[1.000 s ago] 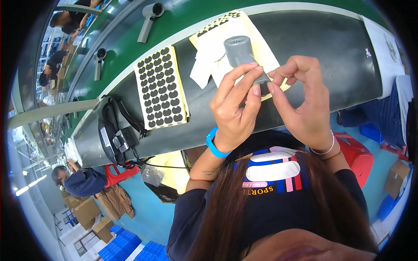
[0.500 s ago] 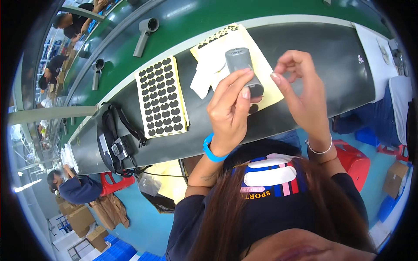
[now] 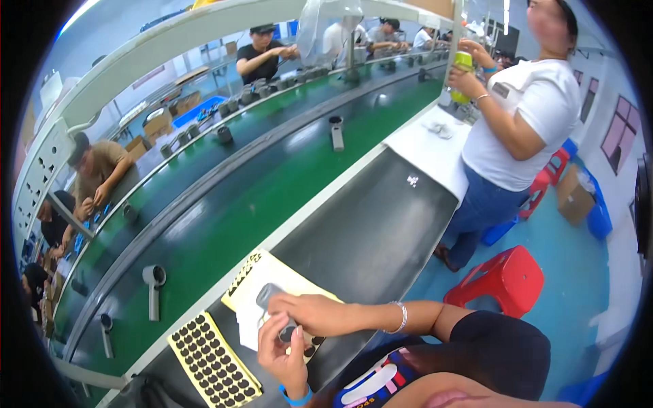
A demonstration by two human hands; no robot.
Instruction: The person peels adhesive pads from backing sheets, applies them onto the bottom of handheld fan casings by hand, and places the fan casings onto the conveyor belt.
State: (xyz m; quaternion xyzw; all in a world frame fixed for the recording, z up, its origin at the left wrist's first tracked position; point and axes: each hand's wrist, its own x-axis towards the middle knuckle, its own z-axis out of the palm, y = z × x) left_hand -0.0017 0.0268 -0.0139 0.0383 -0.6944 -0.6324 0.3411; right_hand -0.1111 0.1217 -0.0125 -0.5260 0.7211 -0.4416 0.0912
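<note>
My left hand (image 3: 284,355), with a blue wristband, has its fingers around the lower end of a grey cylindrical part (image 3: 267,294). Across the middle of that part lies my right hand (image 3: 309,314), a bracelet on its wrist, its fingers curled over it and partly hidden. The cylinder's near end is dark. Beneath both hands are pale yellow sheets with black stickers (image 3: 299,280) and some white paper (image 3: 249,328). Left of them on the black table lies a stack of sticker sheets (image 3: 214,362), with rows of black rounded stickers.
Beyond the black table (image 3: 360,224) runs a green conveyor belt (image 3: 231,221) carrying grey hairdryer-shaped parts (image 3: 154,299). A person in a white shirt (image 3: 520,119) stands at the right, holding a yellow-green object. A red stool (image 3: 500,282) is beside the table. Several people work across the belt.
My right hand has come in from the right onto the grey part, which my left hand still holds. The view has swung to the right and up, bringing in the standing person.
</note>
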